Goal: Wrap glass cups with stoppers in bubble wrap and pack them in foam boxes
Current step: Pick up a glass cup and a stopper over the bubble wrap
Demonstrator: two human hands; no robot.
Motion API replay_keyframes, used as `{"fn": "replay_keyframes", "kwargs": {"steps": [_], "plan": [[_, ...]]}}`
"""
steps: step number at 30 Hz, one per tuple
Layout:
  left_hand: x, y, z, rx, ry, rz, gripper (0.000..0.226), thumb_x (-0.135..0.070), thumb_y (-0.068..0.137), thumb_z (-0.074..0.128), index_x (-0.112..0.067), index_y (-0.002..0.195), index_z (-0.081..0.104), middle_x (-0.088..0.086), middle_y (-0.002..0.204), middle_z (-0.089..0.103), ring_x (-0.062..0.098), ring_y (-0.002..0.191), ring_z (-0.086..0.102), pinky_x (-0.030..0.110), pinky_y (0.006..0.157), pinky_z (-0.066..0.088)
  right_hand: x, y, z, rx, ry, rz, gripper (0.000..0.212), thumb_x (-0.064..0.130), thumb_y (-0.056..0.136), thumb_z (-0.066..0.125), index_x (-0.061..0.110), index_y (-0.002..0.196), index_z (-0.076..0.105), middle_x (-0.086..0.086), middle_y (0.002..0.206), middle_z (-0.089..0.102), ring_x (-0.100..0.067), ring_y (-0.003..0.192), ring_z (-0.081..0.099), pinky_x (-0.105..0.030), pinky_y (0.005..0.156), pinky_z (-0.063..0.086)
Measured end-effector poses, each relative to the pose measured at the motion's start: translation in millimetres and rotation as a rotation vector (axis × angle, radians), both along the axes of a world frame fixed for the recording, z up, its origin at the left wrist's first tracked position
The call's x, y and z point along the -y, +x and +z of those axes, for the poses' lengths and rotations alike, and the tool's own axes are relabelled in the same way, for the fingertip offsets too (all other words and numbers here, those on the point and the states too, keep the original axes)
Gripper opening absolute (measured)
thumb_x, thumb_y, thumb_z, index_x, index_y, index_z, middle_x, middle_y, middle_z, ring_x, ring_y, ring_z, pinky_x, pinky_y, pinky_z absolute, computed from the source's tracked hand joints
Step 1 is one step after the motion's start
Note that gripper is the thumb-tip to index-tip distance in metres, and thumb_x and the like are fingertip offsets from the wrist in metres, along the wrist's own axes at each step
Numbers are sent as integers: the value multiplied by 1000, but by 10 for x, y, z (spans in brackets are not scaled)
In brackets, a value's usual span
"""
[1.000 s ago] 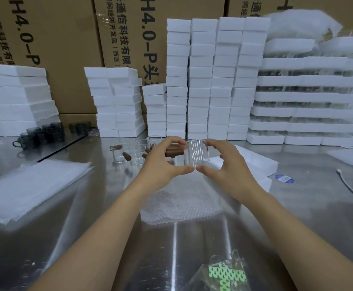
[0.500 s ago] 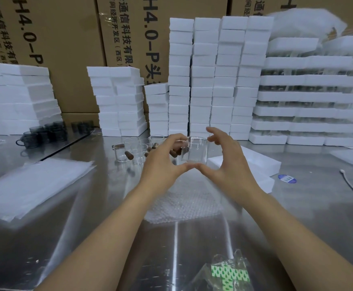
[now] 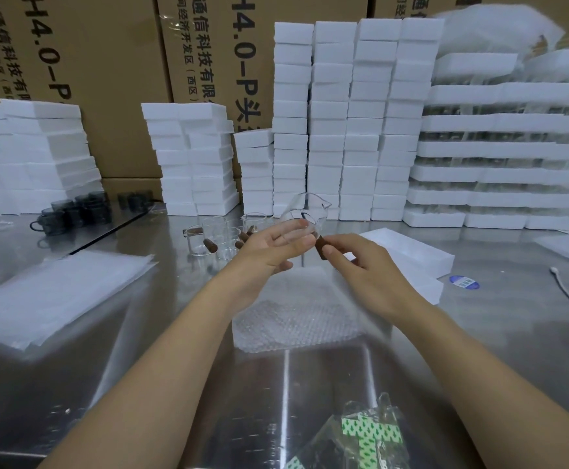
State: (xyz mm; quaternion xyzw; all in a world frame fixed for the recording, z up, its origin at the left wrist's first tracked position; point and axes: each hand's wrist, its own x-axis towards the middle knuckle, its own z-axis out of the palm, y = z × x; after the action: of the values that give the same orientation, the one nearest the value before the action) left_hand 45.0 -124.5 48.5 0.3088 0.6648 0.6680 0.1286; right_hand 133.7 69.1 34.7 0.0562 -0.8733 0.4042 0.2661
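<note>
Gripping a tilted glass cup (image 3: 305, 211), the left hand (image 3: 269, 247) faces the right hand (image 3: 371, 269) pinching its brown stopper (image 3: 320, 246).

We read print on two of the cardboard boxes behind the foam boxes (image 3: 335, 123). The left box (image 3: 107, 79) carries "H4.0-P" and the characters "通信科技有". The middle box (image 3: 205, 106) shows "通信科技有限", a smaller line "经济开发区(西区)" and "4.0-P头". The blue sticker (image 3: 464, 282) on the tabletop (image 3: 479, 333) is too small for us to read.
</note>
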Motion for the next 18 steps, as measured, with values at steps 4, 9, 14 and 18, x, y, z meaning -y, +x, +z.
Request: {"fn": "replay_keyframes", "kwargs": {"steps": [4,9,14,18], "plan": [[-4,36,-7,1,-54,-70,61,-44,92,82,-27,147,62,-11,137,73,6,128,65,34,106,48,22,21,23,20,-19,68,23,34,109,53,35,98,72,14,91,73,-4,93,66,-25,82,46],[5,-23,-30,13,-108,-11,55,-52,77,86,-44,127,65,-21,126,76,-3,117,70,34,102,52,-34,-18,12,-5,-80,-43,19,32,106,60,29,96,76,7,86,76,-5,83,70,-18,78,51],[54,-95,-148,-217,-463,14,49,-44,82,92,-43,125,69,-14,120,73,2,109,69,29,98,51,-120,-50,3,-60,-229,-148,15,31,103,64,25,101,78,8,89,77,-2,74,73,-10,68,46],[42,-81,-256,-416,-808,-64,46,-61,77,91,-45,115,71,-18,123,64,0,112,60,28,97,48,-152,-38,48,-147,-464,-159,8,29,102,67,29,104,75,7,94,77,-8,75,75,-13,68,48]]}}
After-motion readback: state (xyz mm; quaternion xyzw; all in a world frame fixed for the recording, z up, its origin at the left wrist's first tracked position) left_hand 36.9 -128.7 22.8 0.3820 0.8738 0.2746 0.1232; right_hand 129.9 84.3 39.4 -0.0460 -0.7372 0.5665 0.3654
